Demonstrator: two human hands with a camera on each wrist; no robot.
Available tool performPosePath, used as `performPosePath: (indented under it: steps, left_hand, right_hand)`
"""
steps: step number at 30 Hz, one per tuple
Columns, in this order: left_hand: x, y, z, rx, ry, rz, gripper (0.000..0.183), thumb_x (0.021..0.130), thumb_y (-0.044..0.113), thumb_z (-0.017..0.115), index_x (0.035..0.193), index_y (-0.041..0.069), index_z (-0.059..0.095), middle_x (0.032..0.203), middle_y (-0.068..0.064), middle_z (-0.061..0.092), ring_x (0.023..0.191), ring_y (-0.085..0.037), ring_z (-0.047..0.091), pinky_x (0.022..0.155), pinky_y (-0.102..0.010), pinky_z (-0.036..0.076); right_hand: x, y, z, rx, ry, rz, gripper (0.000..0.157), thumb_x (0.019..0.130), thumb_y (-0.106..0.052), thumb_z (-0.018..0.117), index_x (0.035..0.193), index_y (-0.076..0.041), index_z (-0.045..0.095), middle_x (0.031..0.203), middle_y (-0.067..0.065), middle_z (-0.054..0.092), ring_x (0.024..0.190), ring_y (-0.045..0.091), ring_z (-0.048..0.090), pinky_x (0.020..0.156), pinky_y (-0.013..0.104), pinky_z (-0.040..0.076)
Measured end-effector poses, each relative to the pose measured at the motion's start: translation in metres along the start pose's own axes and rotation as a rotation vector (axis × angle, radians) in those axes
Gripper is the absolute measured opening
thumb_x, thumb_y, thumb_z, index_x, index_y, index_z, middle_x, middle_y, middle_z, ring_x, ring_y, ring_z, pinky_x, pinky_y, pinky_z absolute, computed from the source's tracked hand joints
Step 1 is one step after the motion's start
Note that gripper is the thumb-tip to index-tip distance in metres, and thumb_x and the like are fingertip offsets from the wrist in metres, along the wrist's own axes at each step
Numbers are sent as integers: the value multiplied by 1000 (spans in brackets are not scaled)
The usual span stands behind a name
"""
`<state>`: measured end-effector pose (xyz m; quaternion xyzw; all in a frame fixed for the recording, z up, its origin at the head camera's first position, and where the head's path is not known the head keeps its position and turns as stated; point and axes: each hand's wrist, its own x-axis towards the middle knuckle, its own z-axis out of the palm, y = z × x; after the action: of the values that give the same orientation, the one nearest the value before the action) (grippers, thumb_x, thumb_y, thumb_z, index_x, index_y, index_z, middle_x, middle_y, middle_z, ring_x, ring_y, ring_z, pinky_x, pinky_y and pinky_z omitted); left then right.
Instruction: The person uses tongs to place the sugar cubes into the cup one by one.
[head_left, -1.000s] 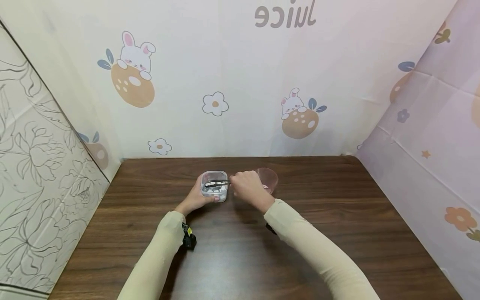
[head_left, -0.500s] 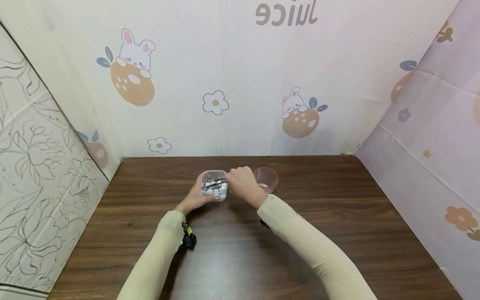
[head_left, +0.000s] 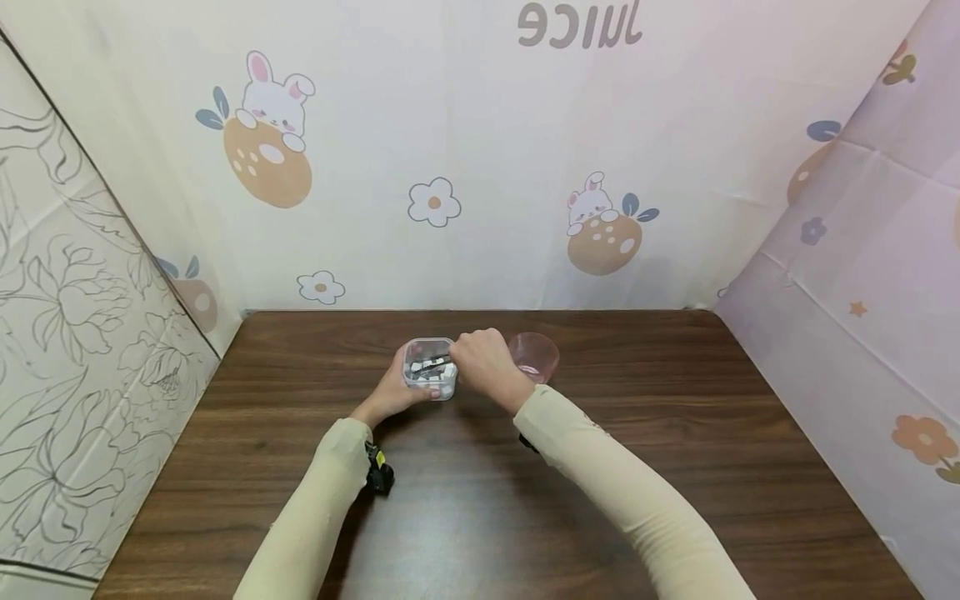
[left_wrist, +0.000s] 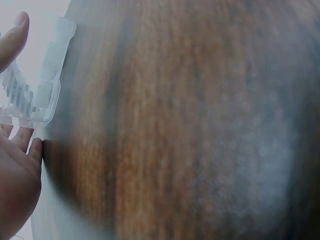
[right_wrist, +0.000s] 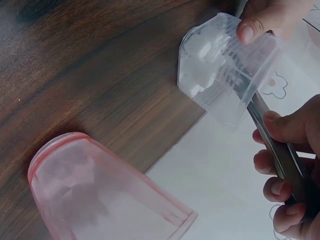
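A small clear plastic container (head_left: 444, 390) with white lumps inside stands near the back of the table, and my left hand (head_left: 392, 392) grips it from the left. In the right wrist view, the left thumb (right_wrist: 248, 31) lies against the container's wall. My right hand (head_left: 487, 367) holds metal tongs (right_wrist: 270, 137), fingers curled round the arms. The tongs' dark tips reach down into the container among the white lumps (right_wrist: 202, 55). Whether they pinch a lump cannot be made out. Just right of that hand stands a pink see-through cup (head_left: 542, 354), partly hidden behind it.
The dark wooden table (head_left: 465, 517) carries the container and cup near its back edge. A printed curtain (head_left: 495, 125) hangs right behind that edge, with further patterned panels at left and right. Black wrist cameras sit under both sleeves.
My right hand has moved a little left, bringing the tongs further over and into the container. The left hand and container stay in place, and the cup has not moved.
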<state>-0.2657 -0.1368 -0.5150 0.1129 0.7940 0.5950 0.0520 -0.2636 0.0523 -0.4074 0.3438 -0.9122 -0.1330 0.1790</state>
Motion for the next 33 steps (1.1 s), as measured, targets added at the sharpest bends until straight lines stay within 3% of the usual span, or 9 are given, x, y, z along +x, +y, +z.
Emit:
performPosePath:
  steps: [10, 18, 21, 23, 30, 33]
  left_hand:
    - [-1, 1, 1, -1, -8, 17, 103, 70, 7, 84, 148, 6, 17, 146, -21, 33, 130, -33, 35, 108, -46, 25]
    - [-13, 34, -3, -24, -45, 45, 99, 72, -1, 80, 146, -7, 14, 144, -33, 28, 129, -45, 32, 108, -54, 23]
    - [-14, 36, -3, -22, -51, 36, 99, 72, -2, 79, 146, -7, 14, 144, -32, 28, 129, -44, 32, 108, -53, 23]
    - [-13, 35, -2, -17, -47, 46, 98, 73, -2, 79, 146, -8, 14, 143, -33, 29, 128, -45, 33, 107, -54, 24]
    - [0, 3, 1, -33, -15, 37, 103, 70, 2, 83, 148, 1, 16, 144, -26, 33, 129, -38, 34, 108, -50, 23]
    - [1, -1, 0, -22, -3, 32, 104, 69, 4, 84, 148, 4, 17, 144, -22, 34, 129, -35, 35, 108, -48, 24]
  right_hand:
    - [1, -5, -2, -1, 10, -29, 12, 76, -10, 68, 66, -17, 66, 61, -1, 60, 49, 13, 51, 44, 33, 45]
    - [2, -6, -1, 16, 4, 3, 13, 75, -9, 67, 65, -17, 66, 61, 0, 60, 50, 15, 54, 45, 34, 46]
    - [1, -5, 0, 39, 8, 9, 12, 74, -10, 68, 64, -17, 66, 61, 0, 61, 51, 17, 56, 45, 35, 47]
    - [1, -4, 1, 51, 10, 12, 13, 72, -11, 69, 62, -17, 64, 61, 0, 61, 52, 18, 56, 45, 36, 47]
    - [-1, -2, 1, 68, -18, 21, 14, 70, -15, 73, 62, -17, 62, 61, -1, 61, 51, 17, 55, 45, 37, 47]
    - [-2, 0, -1, 77, -17, 33, 9, 68, -15, 71, 63, -16, 63, 61, 0, 61, 51, 18, 55, 45, 37, 47]
